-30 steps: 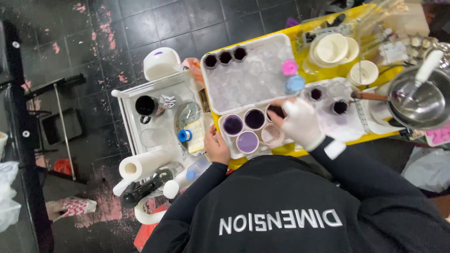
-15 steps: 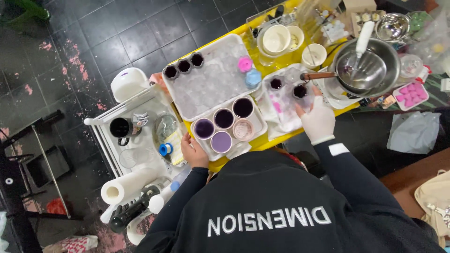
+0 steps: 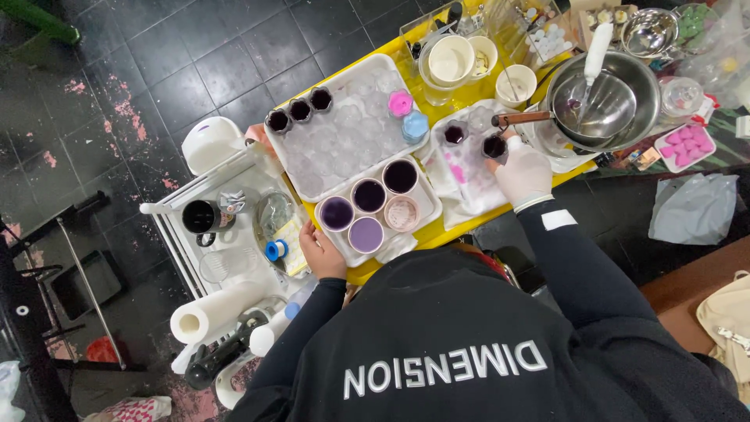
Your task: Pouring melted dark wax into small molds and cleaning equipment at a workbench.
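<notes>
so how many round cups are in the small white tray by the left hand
4: dark purple at back right, purple in the middle, purple at left, lilac at front. A pinkish dish sits beside them.

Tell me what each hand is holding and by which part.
The gloved right hand grips a small dark-filled cup around its side. The bare left hand rests on the white tray's near edge, gripping nothing visible.

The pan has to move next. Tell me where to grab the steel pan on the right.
Take the brown handle: it juts out level from the steel pan toward the gloved right hand, which holds a small dark cup. Come from that side; a white spatula stands in the bowl.
</notes>
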